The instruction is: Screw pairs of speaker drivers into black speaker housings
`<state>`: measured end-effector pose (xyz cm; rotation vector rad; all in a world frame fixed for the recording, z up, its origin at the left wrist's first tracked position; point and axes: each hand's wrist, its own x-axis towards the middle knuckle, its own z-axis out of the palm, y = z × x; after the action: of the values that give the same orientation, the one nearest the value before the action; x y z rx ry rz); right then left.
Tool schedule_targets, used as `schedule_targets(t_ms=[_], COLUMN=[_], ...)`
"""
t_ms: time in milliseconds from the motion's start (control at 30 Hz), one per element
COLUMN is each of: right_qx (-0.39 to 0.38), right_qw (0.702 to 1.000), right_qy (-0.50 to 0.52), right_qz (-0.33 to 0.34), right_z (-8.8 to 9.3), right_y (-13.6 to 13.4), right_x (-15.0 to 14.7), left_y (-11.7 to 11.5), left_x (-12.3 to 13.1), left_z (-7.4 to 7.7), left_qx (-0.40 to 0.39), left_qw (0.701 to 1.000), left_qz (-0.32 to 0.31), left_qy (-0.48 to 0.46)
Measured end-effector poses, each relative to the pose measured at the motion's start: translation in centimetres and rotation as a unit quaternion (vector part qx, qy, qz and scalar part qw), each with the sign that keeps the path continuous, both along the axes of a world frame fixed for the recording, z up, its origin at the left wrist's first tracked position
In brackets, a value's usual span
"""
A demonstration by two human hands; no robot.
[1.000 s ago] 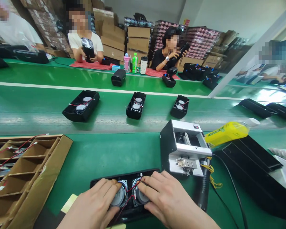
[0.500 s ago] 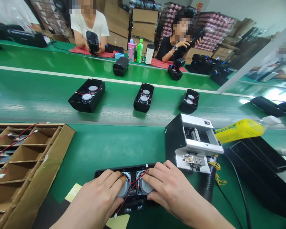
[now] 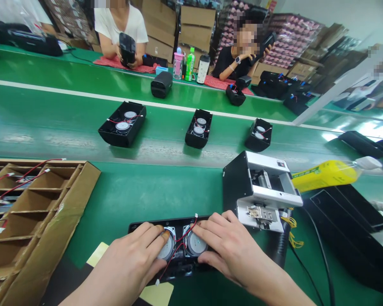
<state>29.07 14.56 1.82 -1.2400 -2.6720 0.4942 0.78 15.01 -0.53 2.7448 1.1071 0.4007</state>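
A black speaker housing (image 3: pixel 187 272) lies open side up on the green bench in front of me. Two round grey speaker drivers sit in it side by side, with thin red and black wires and white plugs trailing across them. My left hand (image 3: pixel 140 250) has thumb and fingers around the left driver (image 3: pixel 168 247), hiding much of it. Around the right driver (image 3: pixel 195 244) my right hand (image 3: pixel 225 242) is closed, fingertips at its upper edge and thumb below. Both hands also cover the housing's ends.
At left stands a divided cardboard box (image 3: pixel 78 204) with wired drivers. A metal-and-black machine (image 3: pixel 261 187) and a yellow bottle (image 3: pixel 325 174) are at right. Beyond, a conveyor carries several housings (image 3: pixel 123 125). Two people (image 3: pixel 121 25) across it hold black speaker units.
The nearer housings on the conveyor have shifted slightly right. My hands stay on the two drivers with little movement. The view has tilted slightly.
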Motion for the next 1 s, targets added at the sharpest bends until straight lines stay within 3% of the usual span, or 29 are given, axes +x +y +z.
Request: schedule_targets(t_ms=[300, 633, 1000], right_qx=[-0.006, -0.004, 0.022], right_qw=[1.000, 0.999, 0.998], right_qy=[0.011, 0.037, 0.063], right_qz=[0.005, 0.007, -0.021], right_z=[-0.1, -0.3, -0.9], right_y=[0.0, -0.1, -0.5], right_x=[0.2, 0.0, -0.3], left_y=[-0.1, -0.1, -0.5], left_x=[-0.5, -0.2, -0.4], left_z=[-0.3, 0.2, -0.2], left_qx=[0.015, 0.044, 0.052], left_qw=[0.999, 0.999, 0.998], left_qz=[-0.006, -0.031, -0.013], left_qy=[-0.035, 0.006, -0.016])
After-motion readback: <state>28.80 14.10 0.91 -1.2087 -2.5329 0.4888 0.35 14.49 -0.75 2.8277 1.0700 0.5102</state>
